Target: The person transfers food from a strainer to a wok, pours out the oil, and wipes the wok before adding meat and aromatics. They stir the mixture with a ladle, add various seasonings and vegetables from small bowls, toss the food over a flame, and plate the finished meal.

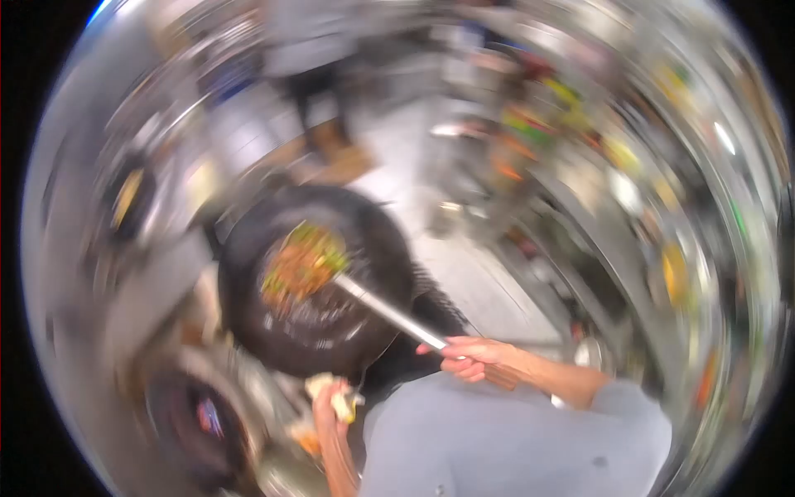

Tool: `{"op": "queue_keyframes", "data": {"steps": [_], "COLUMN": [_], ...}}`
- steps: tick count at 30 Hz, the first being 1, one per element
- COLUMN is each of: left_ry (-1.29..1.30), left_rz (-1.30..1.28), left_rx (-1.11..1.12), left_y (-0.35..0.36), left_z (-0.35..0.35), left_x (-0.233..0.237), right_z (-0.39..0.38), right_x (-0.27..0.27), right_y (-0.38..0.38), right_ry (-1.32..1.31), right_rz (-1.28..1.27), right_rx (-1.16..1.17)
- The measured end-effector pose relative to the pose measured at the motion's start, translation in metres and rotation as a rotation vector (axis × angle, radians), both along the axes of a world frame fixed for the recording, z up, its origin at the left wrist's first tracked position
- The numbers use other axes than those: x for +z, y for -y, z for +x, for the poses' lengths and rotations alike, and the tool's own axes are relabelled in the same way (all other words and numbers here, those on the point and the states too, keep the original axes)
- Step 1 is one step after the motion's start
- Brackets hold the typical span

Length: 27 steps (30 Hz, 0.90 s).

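Note:
A large dark wok [377, 228] sits in front of me, with chopped brown and green food [300, 265] heaped toward its left side. My right hand [474, 360] is closed around the grip of a long metal cooking utensil [389, 313] with a wooden end. Its head lies within the food, so its shape is hidden. At the wok's near edge, my left hand [327, 412] is closed on a pale yellowish cloth [341, 404]. The cloth lies right at the wok's rim, and the fingers are partly covered by it.
Another dark round pan [199, 427] stands at the lower left. Metal shelving [571, 248] and blurred colourful items line the right side. A person [315, 66] stands beyond the wok on the pale tiled floor [464, 273]. Much of the surroundings is smeared by motion.

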<state>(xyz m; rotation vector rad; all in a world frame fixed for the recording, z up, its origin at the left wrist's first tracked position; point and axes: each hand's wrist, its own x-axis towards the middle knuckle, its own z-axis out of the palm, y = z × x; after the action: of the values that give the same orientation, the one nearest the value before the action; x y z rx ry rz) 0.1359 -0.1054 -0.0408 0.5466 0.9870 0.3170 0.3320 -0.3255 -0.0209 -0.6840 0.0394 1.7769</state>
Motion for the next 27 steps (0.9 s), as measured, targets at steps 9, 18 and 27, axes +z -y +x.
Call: {"op": "queue_keyframes", "data": {"steps": [9,18,27], "left_ry": [0.037,0.125,-0.034], "left_rz": [-0.192,-0.291,-0.174], "left_rx": [-0.841,-1.179,-1.081], "left_y": [0.073,0.206,0.201], "left_z": [0.086,0.254,0.247], "left_x": [-0.027,-0.016,-0.016], "right_z": [-0.091,0.061,0.242], "right_x": [0.081,0.124,0.045], "right_y": [0.181,0.301,0.385], "right_ry": [0.0,0.381,0.9], "right_rz": [-0.103,-0.402,-0.911], "right_rx": [-0.911,-1.41,-1.203]}}
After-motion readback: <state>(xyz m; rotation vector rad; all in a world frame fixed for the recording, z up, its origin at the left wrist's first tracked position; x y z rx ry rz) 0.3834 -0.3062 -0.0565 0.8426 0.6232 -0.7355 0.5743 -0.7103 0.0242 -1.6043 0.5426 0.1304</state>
